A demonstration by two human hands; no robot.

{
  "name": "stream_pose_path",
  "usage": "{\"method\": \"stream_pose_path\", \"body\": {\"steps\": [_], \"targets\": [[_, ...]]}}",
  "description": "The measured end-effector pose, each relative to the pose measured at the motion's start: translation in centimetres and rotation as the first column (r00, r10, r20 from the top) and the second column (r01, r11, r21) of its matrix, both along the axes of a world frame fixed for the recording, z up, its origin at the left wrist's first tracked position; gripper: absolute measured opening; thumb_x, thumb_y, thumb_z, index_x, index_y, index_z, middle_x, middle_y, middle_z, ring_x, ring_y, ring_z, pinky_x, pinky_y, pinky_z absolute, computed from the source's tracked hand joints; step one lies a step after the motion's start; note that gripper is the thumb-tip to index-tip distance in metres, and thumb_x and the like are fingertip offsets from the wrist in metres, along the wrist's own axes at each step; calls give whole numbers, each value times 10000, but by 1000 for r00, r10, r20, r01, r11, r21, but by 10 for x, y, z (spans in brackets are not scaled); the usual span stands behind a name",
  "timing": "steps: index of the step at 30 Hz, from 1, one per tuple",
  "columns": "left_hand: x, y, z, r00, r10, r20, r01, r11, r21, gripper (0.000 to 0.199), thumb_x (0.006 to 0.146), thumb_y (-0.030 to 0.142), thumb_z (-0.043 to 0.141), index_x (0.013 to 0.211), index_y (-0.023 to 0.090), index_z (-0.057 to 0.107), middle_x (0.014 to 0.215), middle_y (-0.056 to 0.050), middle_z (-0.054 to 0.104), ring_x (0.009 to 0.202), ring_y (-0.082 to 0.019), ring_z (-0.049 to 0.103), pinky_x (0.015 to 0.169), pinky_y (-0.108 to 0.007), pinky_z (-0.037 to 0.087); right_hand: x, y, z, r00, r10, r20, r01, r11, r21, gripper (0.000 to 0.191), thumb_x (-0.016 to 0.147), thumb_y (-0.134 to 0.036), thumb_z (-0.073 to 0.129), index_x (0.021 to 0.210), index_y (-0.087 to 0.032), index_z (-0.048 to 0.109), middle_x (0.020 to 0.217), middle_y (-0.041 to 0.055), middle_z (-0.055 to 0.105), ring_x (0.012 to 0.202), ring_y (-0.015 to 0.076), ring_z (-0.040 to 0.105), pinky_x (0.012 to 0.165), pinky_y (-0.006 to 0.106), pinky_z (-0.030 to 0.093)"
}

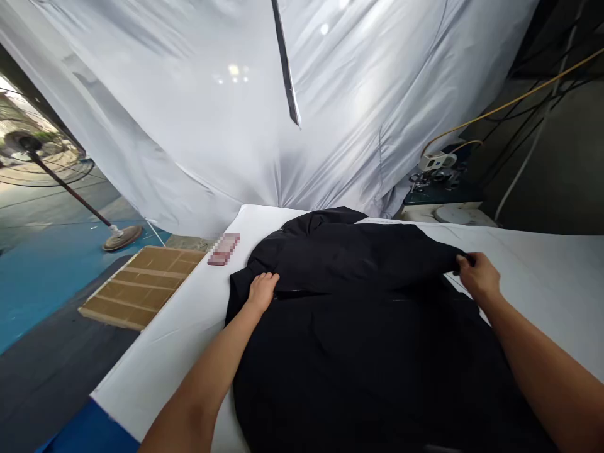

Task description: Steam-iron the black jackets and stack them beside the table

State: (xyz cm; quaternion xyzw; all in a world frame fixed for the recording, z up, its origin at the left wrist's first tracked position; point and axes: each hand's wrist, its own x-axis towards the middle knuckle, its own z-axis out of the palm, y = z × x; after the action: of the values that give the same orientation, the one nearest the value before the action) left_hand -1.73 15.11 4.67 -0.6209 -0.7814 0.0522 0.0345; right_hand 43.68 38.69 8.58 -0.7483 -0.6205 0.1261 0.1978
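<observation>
A black jacket [344, 358] lies spread on the white tabletop, its far part reaching toward the hanging sheet. Short zipper lines show across its middle. At its left side my left hand [264, 290] is closed on the fabric, fingers bent down; the fingertips are partly hidden. My right hand [479, 275] pinches an edge of the black cloth at the right, between thumb and fingers, and holds it a little above the table.
The white table [184, 340] has a blurred reddish packet [223, 249] near its left edge. Beyond that edge are a flattened cardboard box [146, 283] and a pedestal fan [121, 238]. White sheeting [198, 113] hangs behind; a sewing machine [436, 163] stands back right.
</observation>
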Motion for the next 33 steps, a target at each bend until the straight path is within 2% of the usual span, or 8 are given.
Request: {"method": "stream_pose_path", "body": {"steps": [4, 7, 11, 16, 22, 25, 29, 33], "targets": [[-13, -7, 25, 1000, -24, 6, 24, 999, -31, 340, 778, 61, 360, 890, 247, 622, 842, -48, 590, 879, -191, 508, 789, -333, 367, 0, 2, 19, 997, -74, -24, 72, 993, -94, 397, 839, -343, 378, 1132, -114, 515, 844, 133, 631, 846, 212, 550, 771, 306, 387], [3, -20, 26, 1000, 0, 25, 3, 993, -120, 354, 778, 84, 384, 934, 258, 651, 902, -73, 611, 950, -232, 508, 882, -442, 329, -1, -16, 4, 991, -61, 118, 89, 965, -245, 456, 826, -354, 405, 1215, -125, 470, 1072, 200, 569, 1000, 278, 515, 808, 362, 385], [49, -43, -7, 988, -39, 146, 47, 997, -53, 484, 833, 324, 419, 1312, 382, 372, 1426, -56, 288, 1291, -381, 168, 927, -663, 173, -5, -56, -40, 952, -7, 307, 115, 936, -332, 657, 774, -573, 390, 1326, -217, 369, 1312, 201, 387, 1171, 421, 355, 866, 564, 325], [70, -58, -47, 972, 84, 218, -67, 994, -84, 567, 843, 530, 315, 1373, 416, 151, 1501, -24, 42, 1319, -415, -51, 861, -761, 70, 2, -76, -64, 937, 204, 284, -96, 931, -352, 681, 795, -592, 332, 1397, -293, 222, 1456, 102, 206, 1286, 408, 192, 921, 626, 268], [73, -47, -43, 960, 189, 207, -149, 970, -194, 553, 849, 507, 298, 1376, 387, 182, 1495, -50, 89, 1319, -424, -37, 840, -777, 65, 80, -97, -21, 913, 367, 178, -236, 831, -504, 537, 785, -337, 461, 1293, -162, 444, 1236, 129, 532, 1149, 267, 472, 966, 373, 362], [107, -39, -31, 973, 101, 210, -79, 991, -107, 537, 878, 407, 266, 1398, 296, 189, 1498, -50, 57, 1329, -384, -76, 922, -721, 95, 133, -130, 3, 918, 372, 137, -208, 746, -633, 425, 691, -349, 571, 1059, -147, 640, 1111, 141, 612, 1061, 308, 531, 918, 403, 393], [167, -34, -26, 928, -187, 322, 196, 981, 3, 524, 874, 484, 243, 1378, 417, 119, 1496, 65, -41, 1329, -368, -113, 946, -696, 126, 182, -175, 26, 939, 342, -35, -233, 559, -796, 450, 585, -397, 649, 968, -164, 680, 997, 107, 662, 944, 287, 586, 812, 370, 446], [197, -36, -43, 942, -131, 308, 153, 987, -49, 573, 830, 581, 283, 1366, 439, 139, 1501, 37, 3, 1306, -427, -120, 896, -748, 45, 208, -207, 38, 924, 332, -189, -351, 543, -763, 550, 534, -399, 677, 1022, -148, 654, 950, 98, 670, 903, 264, 590, 787, 318, 437]]}}
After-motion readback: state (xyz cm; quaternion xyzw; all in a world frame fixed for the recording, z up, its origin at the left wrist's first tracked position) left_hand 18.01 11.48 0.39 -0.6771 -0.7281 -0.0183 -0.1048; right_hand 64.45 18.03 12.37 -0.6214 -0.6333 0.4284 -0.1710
